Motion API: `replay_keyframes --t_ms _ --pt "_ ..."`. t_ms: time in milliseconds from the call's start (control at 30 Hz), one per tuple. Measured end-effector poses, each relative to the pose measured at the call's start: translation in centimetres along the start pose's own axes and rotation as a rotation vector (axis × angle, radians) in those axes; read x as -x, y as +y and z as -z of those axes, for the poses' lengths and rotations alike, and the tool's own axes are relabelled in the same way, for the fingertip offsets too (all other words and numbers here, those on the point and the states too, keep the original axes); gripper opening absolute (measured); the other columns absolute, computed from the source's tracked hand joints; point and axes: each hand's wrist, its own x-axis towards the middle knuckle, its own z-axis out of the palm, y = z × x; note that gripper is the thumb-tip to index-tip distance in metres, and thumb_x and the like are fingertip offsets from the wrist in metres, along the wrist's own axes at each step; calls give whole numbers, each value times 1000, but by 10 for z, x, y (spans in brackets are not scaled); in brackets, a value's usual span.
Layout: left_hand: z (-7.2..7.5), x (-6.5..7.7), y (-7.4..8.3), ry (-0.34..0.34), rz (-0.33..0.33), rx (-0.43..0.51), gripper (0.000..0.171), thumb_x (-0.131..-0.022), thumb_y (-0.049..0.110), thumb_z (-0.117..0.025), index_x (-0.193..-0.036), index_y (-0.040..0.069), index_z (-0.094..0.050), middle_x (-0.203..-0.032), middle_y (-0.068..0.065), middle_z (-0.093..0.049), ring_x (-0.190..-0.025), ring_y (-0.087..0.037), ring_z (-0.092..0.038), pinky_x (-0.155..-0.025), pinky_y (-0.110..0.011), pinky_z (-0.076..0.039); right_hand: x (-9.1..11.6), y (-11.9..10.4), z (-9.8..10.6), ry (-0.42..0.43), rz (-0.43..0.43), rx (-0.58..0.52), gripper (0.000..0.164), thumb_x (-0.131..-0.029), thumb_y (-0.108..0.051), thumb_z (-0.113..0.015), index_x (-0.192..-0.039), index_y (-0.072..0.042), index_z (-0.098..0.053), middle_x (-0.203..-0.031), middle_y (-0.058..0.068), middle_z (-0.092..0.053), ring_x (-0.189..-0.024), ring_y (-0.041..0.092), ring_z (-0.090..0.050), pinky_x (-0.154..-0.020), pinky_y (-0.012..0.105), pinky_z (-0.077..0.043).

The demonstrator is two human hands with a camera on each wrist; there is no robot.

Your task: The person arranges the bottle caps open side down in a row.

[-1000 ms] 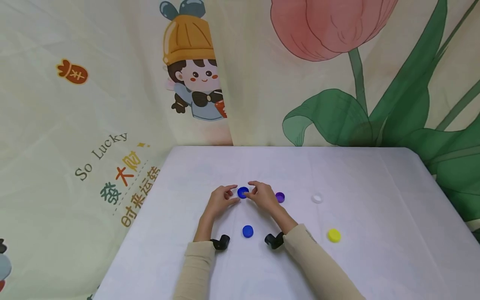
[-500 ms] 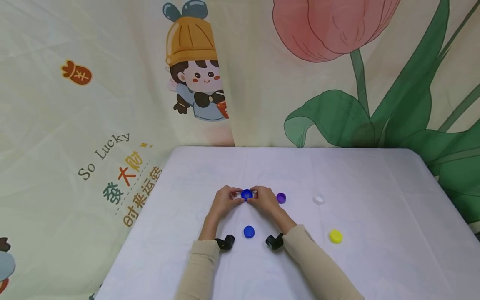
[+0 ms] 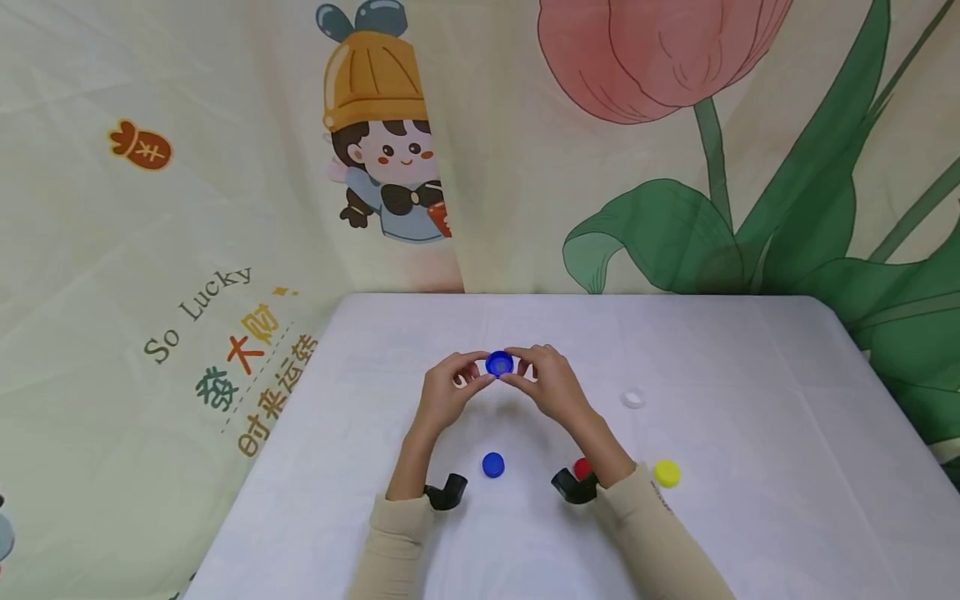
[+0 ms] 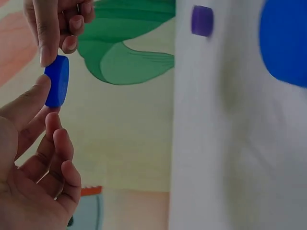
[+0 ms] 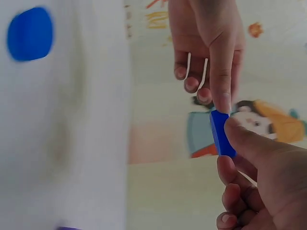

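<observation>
A blue bottle cap (image 3: 499, 364) is held up over the far part of the table, its hollow side facing the head camera. My left hand (image 3: 447, 390) pinches it from the left with thumb and index finger. From the right, the thumb and index finger of my right hand (image 3: 551, 383) pinch it as well. Both wrist views show the cap edge-on between the fingertips: the blue cap (image 4: 57, 81) and the blue cap (image 5: 222, 134). The other fingers of each hand are loosely curled.
Another blue cap (image 3: 492, 465) lies between my forearms. A red cap (image 3: 583, 468) is partly hidden by my right wrist. To the right lie a yellow cap (image 3: 667, 473) and a whitish ring-like cap (image 3: 633, 398). The left wrist view shows a purple cap (image 4: 202, 21) on the table.
Both hands closed their fingers on the blue cap and moved it up and away from the table. My right forearm shifted right, uncovering the red cap and covering the purple one.
</observation>
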Motion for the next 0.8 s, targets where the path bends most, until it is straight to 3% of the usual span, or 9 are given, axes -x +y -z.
replay_keyframes --t_ms 200,533,667,800 --pt "16 7 50 66 -137 79 34 -78 15 -75 -110 10 -66 -71 4 -53 -67 -12 -50 -65 -30 -45 26 -29 37 148 146 -52 42 -79 -26 -74 -117 -13 -65 -73 -8 -53 -71 17 -47 -58 25 -39" --pt "17 28 109 25 -266 164 34 -71 0 -77 -103 0 -66 -68 -4 -53 -65 -18 -51 -64 -26 -43 70 -37 69 243 229 -88 44 -71 -22 -81 -112 -14 -67 -73 -6 -56 -77 7 -44 -60 23 -42" --pt "18 31 129 10 -268 179 33 -69 -3 -77 -100 -3 -65 -67 -7 -53 -63 -22 -51 -62 -25 -41 78 -30 72 265 276 -98 45 -68 -16 -83 -110 -13 -68 -74 -7 -56 -76 9 -44 -59 23 -40" --pt "17 33 133 -8 -212 201 33 -69 -2 -78 -99 -2 -67 -67 -7 -52 -64 -24 -50 -61 -25 -40 81 -25 73 281 306 -97 46 -66 -13 -83 -109 -13 -68 -74 -9 -55 -75 9 -43 -59 23 -39"
